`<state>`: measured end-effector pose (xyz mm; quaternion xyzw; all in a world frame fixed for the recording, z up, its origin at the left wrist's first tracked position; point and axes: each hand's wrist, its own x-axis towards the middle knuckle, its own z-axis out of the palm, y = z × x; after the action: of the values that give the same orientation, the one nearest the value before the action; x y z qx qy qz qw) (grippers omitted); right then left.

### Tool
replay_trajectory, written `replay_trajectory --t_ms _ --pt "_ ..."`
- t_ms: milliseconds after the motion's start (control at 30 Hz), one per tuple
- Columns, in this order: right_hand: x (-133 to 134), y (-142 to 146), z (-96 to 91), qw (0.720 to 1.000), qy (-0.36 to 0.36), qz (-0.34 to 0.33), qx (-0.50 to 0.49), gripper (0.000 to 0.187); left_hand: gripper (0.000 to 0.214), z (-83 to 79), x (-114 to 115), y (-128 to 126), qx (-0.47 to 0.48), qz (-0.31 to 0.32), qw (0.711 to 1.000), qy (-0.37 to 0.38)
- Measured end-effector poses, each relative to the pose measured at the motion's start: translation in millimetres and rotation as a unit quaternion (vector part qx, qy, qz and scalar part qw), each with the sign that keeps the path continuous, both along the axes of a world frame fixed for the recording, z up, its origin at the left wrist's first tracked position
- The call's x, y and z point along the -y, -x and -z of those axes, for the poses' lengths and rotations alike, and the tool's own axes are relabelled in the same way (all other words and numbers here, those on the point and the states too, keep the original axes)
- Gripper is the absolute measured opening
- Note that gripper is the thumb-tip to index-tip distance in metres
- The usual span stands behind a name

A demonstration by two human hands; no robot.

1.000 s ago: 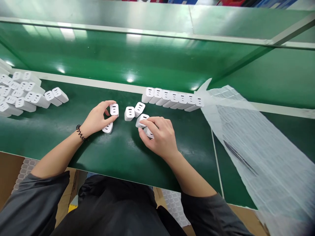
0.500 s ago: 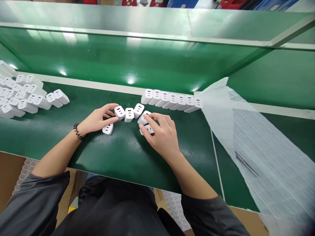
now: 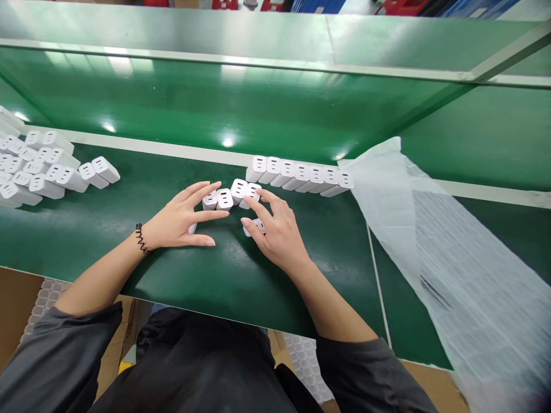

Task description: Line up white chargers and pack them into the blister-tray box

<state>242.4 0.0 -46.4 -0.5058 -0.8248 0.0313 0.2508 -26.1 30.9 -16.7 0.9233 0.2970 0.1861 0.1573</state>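
Several white multi-port USB chargers stand close together on the green bench in front of me. My left hand is spread open at their left end, its fingers reaching over and beside the charger there. Partly covered by that hand is a lone charger. My right hand has its fingers apart, the fingertips touching the rightmost charger of the group. Its thumb lies over another charger, which is partly hidden. Neither hand is wrapped around anything.
A straight row of chargers stands along the back edge. At the far left is a large cluster of chargers. A translucent plastic sheet drapes over the bench's right side. A green panel rises behind.
The chargers between my hands have been brought closer together, the rightmost moving up and left against its neighbour. My left hand has moved right and spread its fingers.
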Motion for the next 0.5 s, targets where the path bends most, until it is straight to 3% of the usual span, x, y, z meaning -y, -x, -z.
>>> replay_trajectory --t_ms 200,300,400,500 --pt "-2.4 1.4 3.0 0.996 0.051 -0.069 -0.023 0.054 0.069 7.6 -1.6 2.4 -0.071 -0.033 0.997 0.001" --pt "-2.8 -2.7 -2.9 0.989 0.084 -0.103 -0.059 0.072 0.07 6.5 -4.7 6.0 -0.071 -0.043 0.996 0.032" --pt "-2.1 -10.7 -14.1 0.984 0.125 -0.107 -0.066 0.086 0.074 -4.1 -5.1 11.8 -0.075 -0.043 0.994 0.064" --pt "-0.8 -17.7 -24.2 0.986 0.142 -0.072 -0.044 0.079 0.088 -22.5 -2.1 22.8 -0.075 -0.055 0.993 0.072"
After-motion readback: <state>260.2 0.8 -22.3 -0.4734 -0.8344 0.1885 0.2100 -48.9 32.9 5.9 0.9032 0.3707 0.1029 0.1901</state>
